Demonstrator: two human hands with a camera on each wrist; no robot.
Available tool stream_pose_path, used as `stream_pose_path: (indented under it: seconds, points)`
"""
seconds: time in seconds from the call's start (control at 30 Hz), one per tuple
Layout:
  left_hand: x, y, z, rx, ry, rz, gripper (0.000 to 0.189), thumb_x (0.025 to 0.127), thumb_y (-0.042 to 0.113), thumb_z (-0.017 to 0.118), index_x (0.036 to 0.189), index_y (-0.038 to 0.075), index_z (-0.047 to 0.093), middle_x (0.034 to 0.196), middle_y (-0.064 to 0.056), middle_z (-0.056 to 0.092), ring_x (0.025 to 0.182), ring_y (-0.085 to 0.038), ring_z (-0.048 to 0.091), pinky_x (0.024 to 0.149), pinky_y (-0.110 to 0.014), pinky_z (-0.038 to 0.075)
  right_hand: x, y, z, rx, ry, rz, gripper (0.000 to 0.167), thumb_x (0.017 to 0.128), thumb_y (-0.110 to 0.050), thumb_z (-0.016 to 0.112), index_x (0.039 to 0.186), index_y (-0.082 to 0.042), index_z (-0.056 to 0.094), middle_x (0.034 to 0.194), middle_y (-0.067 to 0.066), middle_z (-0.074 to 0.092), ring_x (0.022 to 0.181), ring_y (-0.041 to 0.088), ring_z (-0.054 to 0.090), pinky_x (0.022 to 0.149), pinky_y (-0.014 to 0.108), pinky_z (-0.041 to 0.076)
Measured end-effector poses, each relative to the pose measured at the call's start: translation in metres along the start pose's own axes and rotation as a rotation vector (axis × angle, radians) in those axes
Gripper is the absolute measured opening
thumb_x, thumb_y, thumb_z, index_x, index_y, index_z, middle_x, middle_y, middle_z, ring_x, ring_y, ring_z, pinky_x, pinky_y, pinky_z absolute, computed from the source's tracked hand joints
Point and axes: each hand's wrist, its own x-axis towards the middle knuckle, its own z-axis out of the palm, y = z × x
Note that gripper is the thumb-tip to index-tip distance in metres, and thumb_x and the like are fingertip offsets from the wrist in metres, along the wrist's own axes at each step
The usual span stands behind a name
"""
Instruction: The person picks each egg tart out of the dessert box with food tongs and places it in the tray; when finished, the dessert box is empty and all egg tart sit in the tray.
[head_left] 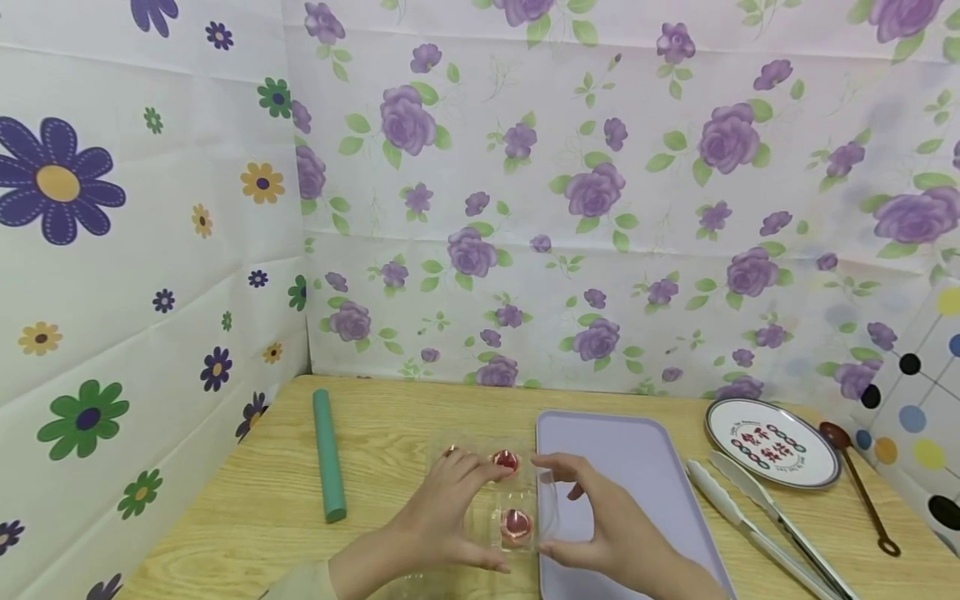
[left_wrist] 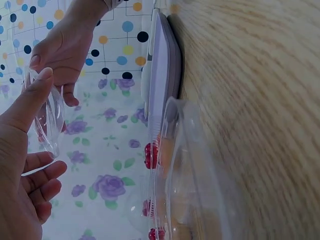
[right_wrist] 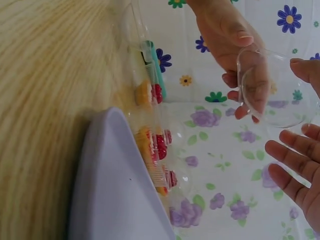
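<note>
Between both hands, raised above the table, is a small clear plastic lid [right_wrist: 280,95] with a rounded edge. My left hand [head_left: 450,500] grips its left side, thumb near and fingers far. On the opposite side, my right hand [head_left: 611,521] holds it between spread thumb and fingers. Below, on the table, a clear plastic box [left_wrist: 187,150] holds several small tarts [right_wrist: 143,93] with orange-yellow bases and red, berry-like toppings. Through the clear plastic, two of the red toppings [head_left: 516,523] show between my hands in the head view.
A lavender tray [head_left: 637,450] lies right of the box, partly under my right hand. Farther right are metal tongs [head_left: 765,517], a white plate [head_left: 817,467] with red lettering, and a brown ladle [head_left: 862,483]. A green rod [head_left: 327,454] lies on the left.
</note>
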Motion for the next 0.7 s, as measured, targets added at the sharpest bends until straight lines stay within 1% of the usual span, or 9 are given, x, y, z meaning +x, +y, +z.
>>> stream_pose_path:
  seconds: [0.17,0.23,0.3,0.43,0.47,0.53,0.6,0.67,0.7]
  points:
    - [-0.004,-0.001,0.002,0.017,0.088,0.071,0.086,0.056,0.058,0.083,0.125,0.015,0.056,0.110,0.006,0.059,0.103,-0.009,0.051,0.096,-0.043,0.045,-0.006,0.001,0.004,0.038,0.006,-0.021,0.078,0.076,-0.028,0.081,0.141,-0.012,0.039,0.135,-0.002,0.055,0.107,0.011,0.059,0.078,0.024,0.051]
    - [-0.006,-0.001,0.002,0.004,0.100,0.079,0.083,0.057,0.058,0.083,0.123,0.015,0.057,0.108,0.007,0.059,0.101,-0.008,0.050,0.093,-0.040,0.045,-0.009,0.001,0.006,0.041,0.000,-0.016,0.078,0.076,-0.028,0.081,0.141,-0.013,0.039,0.131,-0.002,0.057,0.105,0.010,0.059,0.077,0.024,0.051]
    - [-0.008,0.000,0.001,-0.021,0.081,0.064,0.082,0.057,0.056,0.084,0.122,0.015,0.057,0.108,0.005,0.059,0.101,-0.007,0.050,0.096,-0.042,0.045,-0.012,0.002,0.008,0.035,-0.011,-0.007,0.080,0.075,-0.026,0.082,0.142,-0.015,0.040,0.129,-0.002,0.059,0.104,0.008,0.058,0.077,0.024,0.052]
    - [-0.013,0.004,-0.003,-0.062,-0.014,-0.018,0.080,0.057,0.053,0.085,0.122,0.015,0.057,0.108,0.007,0.059,0.112,-0.013,0.052,0.106,-0.057,0.038,-0.019,0.006,0.011,0.019,-0.045,-0.017,0.079,0.075,-0.027,0.082,0.142,-0.014,0.041,0.131,0.000,0.059,0.105,0.012,0.060,0.078,0.026,0.054]
    - [-0.014,0.004,-0.003,-0.057,-0.030,-0.026,0.080,0.057,0.053,0.085,0.122,0.016,0.058,0.109,0.007,0.059,0.114,-0.014,0.052,0.106,-0.057,0.038,-0.020,0.007,0.012,0.016,-0.061,-0.014,0.078,0.076,-0.028,0.081,0.142,-0.014,0.042,0.132,0.000,0.058,0.106,0.013,0.060,0.078,0.026,0.054]
    - [-0.017,0.005,-0.004,-0.037,-0.048,-0.019,0.080,0.057,0.055,0.085,0.122,0.016,0.058,0.109,0.009,0.058,0.114,-0.015,0.052,0.105,-0.051,0.041,-0.024,0.008,0.013,0.005,-0.094,-0.010,0.075,0.080,-0.033,0.078,0.142,-0.012,0.042,0.132,0.001,0.058,0.107,0.014,0.059,0.078,0.026,0.054]
    - [-0.019,0.005,-0.003,-0.007,-0.044,0.013,0.080,0.057,0.056,0.085,0.121,0.017,0.058,0.109,0.010,0.057,0.111,-0.012,0.051,0.099,-0.041,0.045,-0.026,0.008,0.013,-0.016,-0.139,0.013,0.073,0.082,-0.039,0.075,0.141,-0.010,0.043,0.129,0.001,0.060,0.106,0.013,0.059,0.078,0.026,0.054]
    - [-0.022,0.003,-0.001,0.027,-0.033,0.055,0.076,0.058,0.056,0.084,0.118,0.016,0.059,0.107,0.010,0.056,0.103,-0.009,0.049,0.089,-0.033,0.046,-0.027,0.007,0.014,-0.044,-0.210,0.089,0.075,0.081,-0.046,0.073,0.141,-0.013,0.044,0.126,-0.002,0.061,0.107,0.010,0.058,0.078,0.026,0.053]
    - [-0.023,0.003,-0.001,0.040,-0.028,0.077,0.075,0.058,0.056,0.084,0.117,0.015,0.059,0.106,0.009,0.056,0.101,-0.009,0.049,0.087,-0.031,0.045,-0.029,0.010,0.016,-0.061,-0.245,0.124,0.077,0.080,-0.049,0.074,0.142,-0.014,0.044,0.126,-0.002,0.061,0.107,0.009,0.058,0.079,0.027,0.053]
